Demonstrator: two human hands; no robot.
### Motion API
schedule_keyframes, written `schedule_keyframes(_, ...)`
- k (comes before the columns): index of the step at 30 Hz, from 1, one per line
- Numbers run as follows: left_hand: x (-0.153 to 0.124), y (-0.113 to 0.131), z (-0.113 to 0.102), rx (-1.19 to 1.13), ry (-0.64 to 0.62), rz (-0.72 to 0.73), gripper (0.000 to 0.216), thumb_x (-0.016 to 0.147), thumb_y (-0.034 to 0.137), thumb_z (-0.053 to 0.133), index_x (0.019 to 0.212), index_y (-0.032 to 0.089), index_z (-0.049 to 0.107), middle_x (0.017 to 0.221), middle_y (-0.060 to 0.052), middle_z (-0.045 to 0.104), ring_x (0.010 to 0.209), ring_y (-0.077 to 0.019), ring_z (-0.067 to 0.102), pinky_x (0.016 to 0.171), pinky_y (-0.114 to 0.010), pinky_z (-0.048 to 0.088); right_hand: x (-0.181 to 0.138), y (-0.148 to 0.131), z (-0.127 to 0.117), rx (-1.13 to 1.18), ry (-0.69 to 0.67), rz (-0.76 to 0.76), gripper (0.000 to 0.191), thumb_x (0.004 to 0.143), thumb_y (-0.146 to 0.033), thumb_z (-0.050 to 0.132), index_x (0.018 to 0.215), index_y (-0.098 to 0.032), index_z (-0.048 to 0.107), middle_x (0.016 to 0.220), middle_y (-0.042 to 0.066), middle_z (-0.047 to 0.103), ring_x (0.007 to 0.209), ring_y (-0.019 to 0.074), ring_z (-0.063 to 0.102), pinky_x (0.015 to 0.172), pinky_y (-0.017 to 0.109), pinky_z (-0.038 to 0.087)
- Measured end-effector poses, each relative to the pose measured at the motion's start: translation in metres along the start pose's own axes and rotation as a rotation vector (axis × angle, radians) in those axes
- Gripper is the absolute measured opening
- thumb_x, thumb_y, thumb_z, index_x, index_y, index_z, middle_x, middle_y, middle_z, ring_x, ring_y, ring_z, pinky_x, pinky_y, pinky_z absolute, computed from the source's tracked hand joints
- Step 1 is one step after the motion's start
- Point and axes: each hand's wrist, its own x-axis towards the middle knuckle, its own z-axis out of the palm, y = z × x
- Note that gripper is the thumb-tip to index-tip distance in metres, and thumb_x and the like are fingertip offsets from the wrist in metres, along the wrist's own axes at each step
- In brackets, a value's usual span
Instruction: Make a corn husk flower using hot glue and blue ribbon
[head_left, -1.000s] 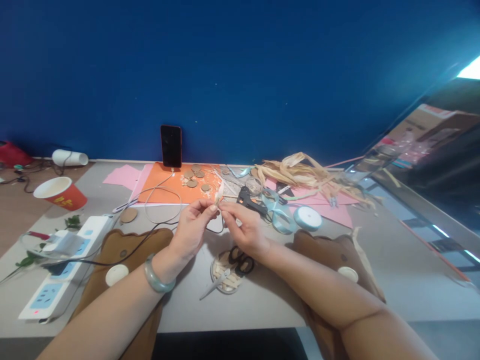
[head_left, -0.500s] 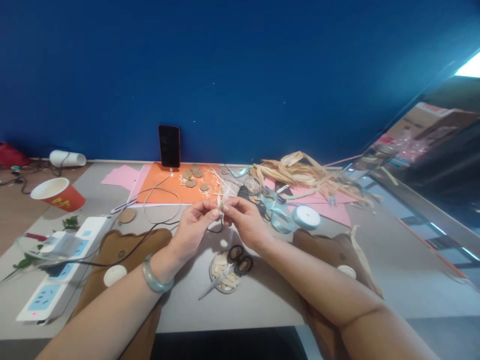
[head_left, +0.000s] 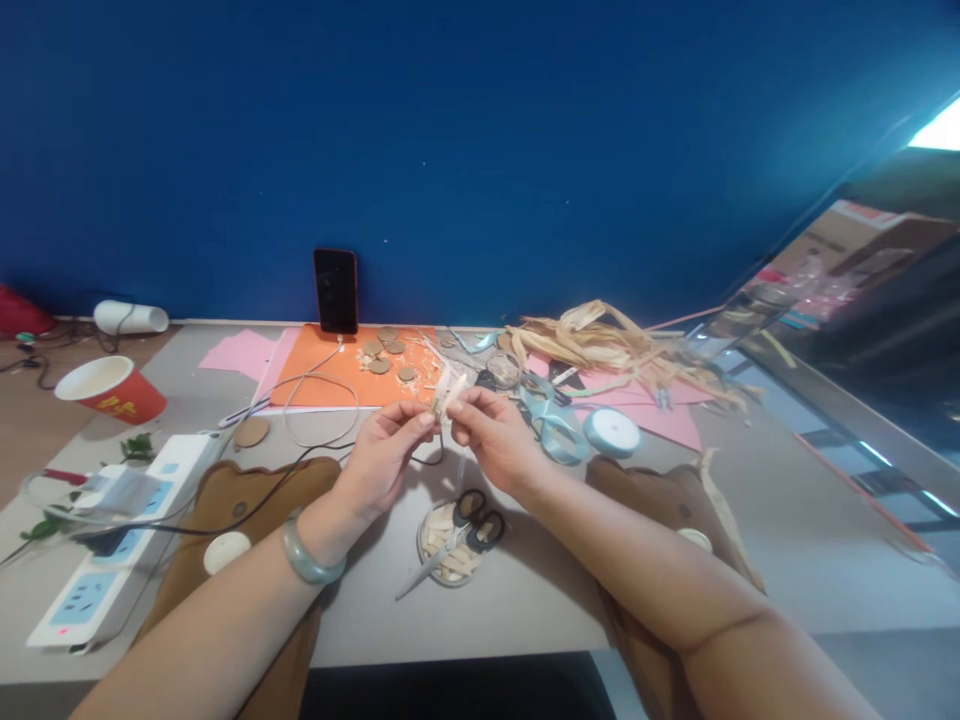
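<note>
The left hand (head_left: 386, 450) and the right hand (head_left: 499, 440) met above the middle of the worktop (head_left: 382, 625), each with thumb and forefinger pinched on a small pale strip (head_left: 454, 385), which projected upward between the fingertips; whether this was one piece or several could not be told. A bracelet (head_left: 311, 560) encircled the left wrist. Below the hands, scissors (head_left: 448, 550) lay across a round dish (head_left: 455, 584) of short pale pieces (head_left: 439, 525). Beyond, brown discs (head_left: 379, 366) lay on an orange sheet (head_left: 300, 350), with a phone (head_left: 336, 292) upright before the blue wall (head_left: 480, 150). To the right, a ribbon spool (head_left: 613, 432) lay beside loose blue ribbon (head_left: 546, 405), near a bundle of papery strips (head_left: 592, 340). At far left were a power strip (head_left: 82, 605) and a red cup (head_left: 124, 392).
</note>
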Motion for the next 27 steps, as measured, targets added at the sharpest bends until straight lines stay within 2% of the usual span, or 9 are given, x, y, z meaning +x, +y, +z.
schedule_keyframes(3,0.0014,0.0015,0.0006,0.009,0.049,-0.01,0.016,0.066,0.027,0.078,0.071,0.016,0.067,0.063,0.001,0.062,0.061,-0.0079,0.055,0.063,-0.021,0.044,-0.0001,-0.0011,0.0012,-0.029,0.032,-0.045,0.023,0.068,-0.029,0.076,0.071,-0.017,0.057,0.05,-0.006,0.056,0.046,0.0067,0.049,0.051,0.021,0.038)
schedule_keyframes(8,0.0015,0.0011,0.0014,0.02,0.058,-0.026,0.017,0.065,0.027,0.078,0.072,0.015,0.068,0.061,0.002,0.06,0.058,-0.0075,0.052,0.06,-0.02,0.042,0.0,-0.0014,0.0018,-0.059,0.03,-0.085,0.021,0.067,-0.027,0.076,0.068,-0.017,0.058,0.055,-0.004,0.058,0.051,0.0079,0.052,0.055,0.022,0.041)
schedule_keyframes(15,0.0,0.002,0.0043,0.049,0.039,-0.035,0.019,0.064,0.028,0.079,0.07,0.015,0.067,0.057,0.002,0.058,0.054,-0.0073,0.049,0.056,-0.021,0.039,-0.0026,-0.0031,0.0057,-0.08,0.057,-0.111,0.022,0.067,-0.027,0.075,0.064,-0.018,0.056,0.049,-0.006,0.055,0.046,0.0076,0.048,0.053,0.023,0.04)
schedule_keyframes(21,-0.001,0.0025,0.0048,0.048,0.014,-0.048,0.019,0.065,0.029,0.078,0.07,0.014,0.067,0.056,0.001,0.058,0.053,-0.0074,0.05,0.055,-0.021,0.04,-0.0027,-0.002,0.0058,-0.059,0.064,-0.12,0.021,0.065,-0.026,0.076,0.064,-0.017,0.056,0.057,-0.005,0.058,0.045,0.0064,0.048,0.049,0.022,0.039)
schedule_keyframes(27,-0.0012,0.003,0.0049,0.039,0.013,-0.062,0.02,0.065,0.028,0.079,0.073,0.013,0.067,0.059,0.0,0.061,0.053,-0.0073,0.052,0.054,-0.021,0.041,-0.0028,-0.0018,0.0047,-0.049,0.054,-0.123,0.02,0.065,-0.025,0.077,0.064,-0.017,0.058,0.054,-0.005,0.057,0.045,0.0066,0.047,0.049,0.022,0.039)
